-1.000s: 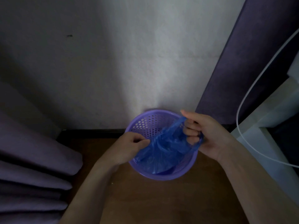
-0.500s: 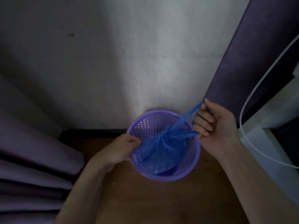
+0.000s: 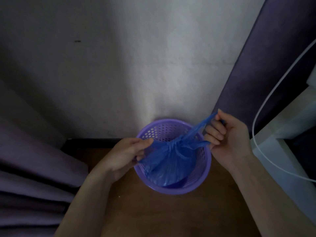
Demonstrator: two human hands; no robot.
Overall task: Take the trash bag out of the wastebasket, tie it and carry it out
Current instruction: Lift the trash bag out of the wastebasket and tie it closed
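Trash bag (image 3: 168,161), blue and gathered into a knot at its neck, sits inside the purple wastebasket (image 3: 201,183) on the wooden floor (image 3: 188,214). The left hand (image 3: 123,156) pinches one bag handle at the basket's left rim; the right hand (image 3: 230,139) grips the other handle in curled fingers, pulled taut toward the purple curtain (image 3: 266,69).

Translucent blue plastic trash bag (image 3: 169,161), creased. Round lilac plastic wastebasket (image 3: 171,190), walls dotted with rows of small round holes. Brown wooden floor (image 3: 171,218). Off-white plaster wall (image 3: 136,65), black baseboard (image 3: 95,140). Dark purple fabric curtains (image 3: 273,57). Thin white cable (image 3: 253,132).
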